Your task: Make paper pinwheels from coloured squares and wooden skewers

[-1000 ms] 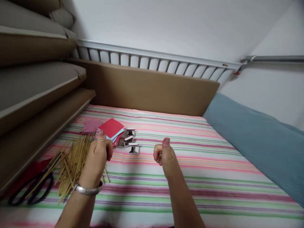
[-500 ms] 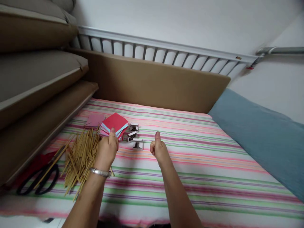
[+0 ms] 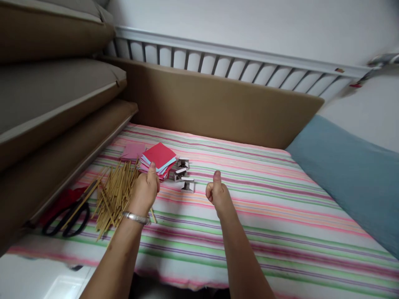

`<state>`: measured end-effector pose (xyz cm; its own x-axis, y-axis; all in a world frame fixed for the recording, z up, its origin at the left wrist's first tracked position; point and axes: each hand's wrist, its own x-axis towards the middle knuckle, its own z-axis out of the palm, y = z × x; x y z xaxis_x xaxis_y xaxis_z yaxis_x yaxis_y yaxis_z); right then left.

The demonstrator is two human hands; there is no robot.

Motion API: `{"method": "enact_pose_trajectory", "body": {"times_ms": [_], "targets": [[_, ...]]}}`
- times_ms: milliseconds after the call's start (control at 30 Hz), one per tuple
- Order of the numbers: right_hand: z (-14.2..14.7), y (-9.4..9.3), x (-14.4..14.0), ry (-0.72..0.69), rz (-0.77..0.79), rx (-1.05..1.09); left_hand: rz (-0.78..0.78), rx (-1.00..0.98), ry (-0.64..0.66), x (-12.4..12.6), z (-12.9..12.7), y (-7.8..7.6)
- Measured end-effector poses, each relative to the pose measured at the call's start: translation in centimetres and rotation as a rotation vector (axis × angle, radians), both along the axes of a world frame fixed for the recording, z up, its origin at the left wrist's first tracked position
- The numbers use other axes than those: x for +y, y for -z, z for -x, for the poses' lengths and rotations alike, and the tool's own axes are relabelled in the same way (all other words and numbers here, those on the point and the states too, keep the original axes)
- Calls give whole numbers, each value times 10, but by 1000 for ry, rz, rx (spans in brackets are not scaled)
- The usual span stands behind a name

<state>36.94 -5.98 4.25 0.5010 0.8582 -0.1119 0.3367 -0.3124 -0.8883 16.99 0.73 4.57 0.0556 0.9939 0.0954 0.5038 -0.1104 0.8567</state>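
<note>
My left hand (image 3: 145,189) is a fist with the thumb up, a silver bangle (image 3: 136,218) at its wrist. It hovers between a heap of thin wooden sticks (image 3: 116,191) and a stack of square coloured paper (image 3: 160,154), red on top. My right hand (image 3: 220,193) makes the same thumb-up fist over the striped cloth (image 3: 280,249). Nothing shows in either hand. Between the hands, beside the paper, lie several small open white boxes (image 3: 187,185) with dark contents I cannot make out. Left of the sticks rest black-handled scissors (image 3: 82,222).
A pink paper square (image 3: 134,150) and a red piece of material (image 3: 60,203) lie at the left. Stacked cushions (image 3: 62,91) rise on the left side. A brown board (image 3: 212,99) stands behind the cloth, before a white radiator (image 3: 224,64). Blue fabric (image 3: 349,170) borders the right.
The view has shifted, so the whole scene sits farther right and a little higher. Both hands keep their thumb-up fists; the things on the cloth stay in place.
</note>
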Motion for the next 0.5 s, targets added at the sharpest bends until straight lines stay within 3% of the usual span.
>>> {"method": "enact_pose_trajectory", "body": {"times_ms": [200,500], "targets": [[-2,1,1,5,12,5,23,-3,10,1,-2,2],[0,-2,-2,10,13,13,48,-58,1,-2,2,-10]]}}
